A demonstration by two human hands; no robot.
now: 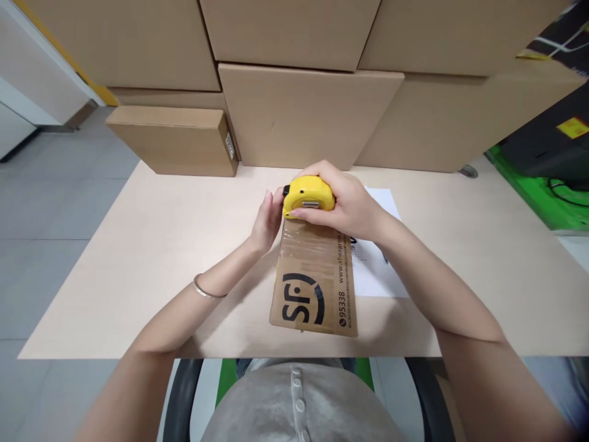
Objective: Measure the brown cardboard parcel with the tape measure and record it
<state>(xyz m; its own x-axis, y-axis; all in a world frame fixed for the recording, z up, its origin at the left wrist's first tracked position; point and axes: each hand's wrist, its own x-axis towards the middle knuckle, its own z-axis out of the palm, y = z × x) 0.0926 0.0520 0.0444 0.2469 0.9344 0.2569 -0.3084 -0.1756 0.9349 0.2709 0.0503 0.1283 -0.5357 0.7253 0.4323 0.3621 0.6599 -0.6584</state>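
Observation:
My right hand [347,202] grips a yellow tape measure [309,195] from the right, thumb along its near side. It is held over the far end of a flat brown cardboard box [301,264] with black SF print and clear tape across it. My left hand [267,221] is closed beside the box's far left corner, its fingertips at the black part of the tape measure. What those fingers hold, if anything, is hidden. A thin yellow sliver shows along the box's left edge; I cannot make out what it is.
White paper [380,276] lies partly under the box on the pale table [184,233]. A closed carton [179,144] stands at the back left. Large cardboard boxes [304,116] form a wall behind. Dark equipment on a green surface [524,190] is at the right.

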